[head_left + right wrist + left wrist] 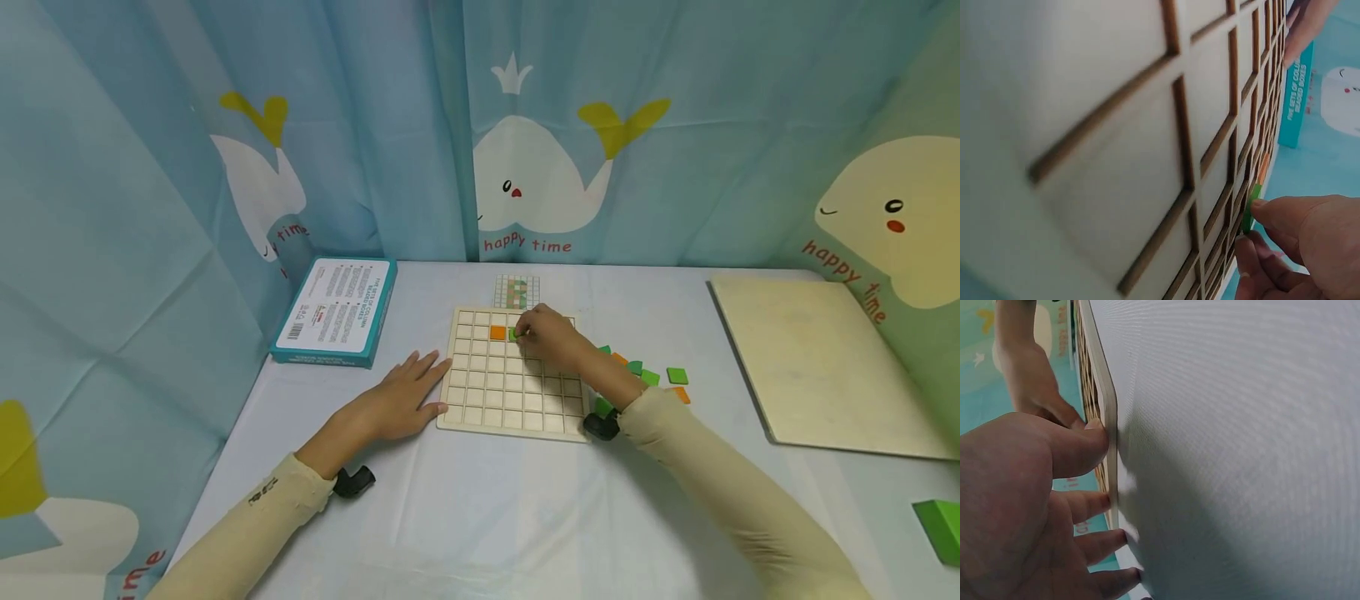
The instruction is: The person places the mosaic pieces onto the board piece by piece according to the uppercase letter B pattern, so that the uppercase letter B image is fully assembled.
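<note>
A pale wooden grid board (493,400) lies flat on the white table, with an orange square tile (498,332) in one cell near its far side. Thumb and fingers of my right hand (553,340) pinch a green tile (1251,206) at the cell just right of the orange one. In the right wrist view that tile stands tilted against the grid. My left hand (408,396) lies with fingers spread at the board's left edge, and its thumb and fingertips touch that edge in the left wrist view. A small printed pattern card (531,287) lies just beyond the board.
Several loose green and orange tiles (649,378) lie right of the board, partly hidden by the right forearm. A teal box (333,312) sits at the back left. To the right are a plain wooden panel (825,367) and a green block (939,532). Curtains (420,125) enclose the table.
</note>
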The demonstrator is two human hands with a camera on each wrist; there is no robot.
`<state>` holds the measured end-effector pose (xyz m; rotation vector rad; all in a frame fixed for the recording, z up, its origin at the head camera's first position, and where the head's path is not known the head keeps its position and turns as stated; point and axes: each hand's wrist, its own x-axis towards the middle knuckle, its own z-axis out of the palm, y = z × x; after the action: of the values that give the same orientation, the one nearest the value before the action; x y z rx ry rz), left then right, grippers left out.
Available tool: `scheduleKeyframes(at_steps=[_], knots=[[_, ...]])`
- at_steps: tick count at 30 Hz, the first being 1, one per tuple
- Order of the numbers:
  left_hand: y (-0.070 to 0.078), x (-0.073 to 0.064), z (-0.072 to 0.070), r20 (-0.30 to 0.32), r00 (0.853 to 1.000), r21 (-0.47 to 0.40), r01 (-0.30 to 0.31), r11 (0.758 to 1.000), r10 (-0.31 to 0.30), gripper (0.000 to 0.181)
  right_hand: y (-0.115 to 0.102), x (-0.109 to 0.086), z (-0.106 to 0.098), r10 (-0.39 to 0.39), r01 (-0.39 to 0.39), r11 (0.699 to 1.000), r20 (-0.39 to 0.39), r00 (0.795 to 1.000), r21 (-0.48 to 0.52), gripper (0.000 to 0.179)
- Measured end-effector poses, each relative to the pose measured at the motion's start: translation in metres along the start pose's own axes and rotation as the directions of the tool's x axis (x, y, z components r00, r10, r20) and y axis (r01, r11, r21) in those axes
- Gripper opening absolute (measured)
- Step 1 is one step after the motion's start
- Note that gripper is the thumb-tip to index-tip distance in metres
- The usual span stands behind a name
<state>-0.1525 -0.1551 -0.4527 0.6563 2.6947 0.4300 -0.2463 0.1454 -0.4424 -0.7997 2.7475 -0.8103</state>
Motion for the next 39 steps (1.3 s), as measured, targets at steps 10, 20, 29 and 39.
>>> scheduleKeyframes(at_steps=[10,20,29,39], knots=[[0.001,0.000,0.000,0.005,1.000,0.004,0.008,1.000,-0.008,0.073,-0.004,0.004,0.002,0.015,-0.017,0.996,-0.028,1.000,-0.091,0.014],[0.002,-0.001,-0.002,0.011,1.000,-0.001,0.009,1.000,-0.009,0.073,-0.005,0.000,-0.002,-0.037,0.037,0.997,-0.008,0.999,-0.064,0.015],[0.002,-0.003,-0.003,0.012,1.000,0.001,0.009,1.000,-0.009,0.072,0.008,-0.011,-0.038,-0.056,0.057,0.998,-0.029,0.998,0.007,0.022],[0.000,-0.001,-0.002,0.019,1.000,0.003,-0.002,1.000,0.002,0.072,0.036,-0.050,-0.088,0.110,-0.109,0.993,0.025,0.994,-0.039,0.028]])
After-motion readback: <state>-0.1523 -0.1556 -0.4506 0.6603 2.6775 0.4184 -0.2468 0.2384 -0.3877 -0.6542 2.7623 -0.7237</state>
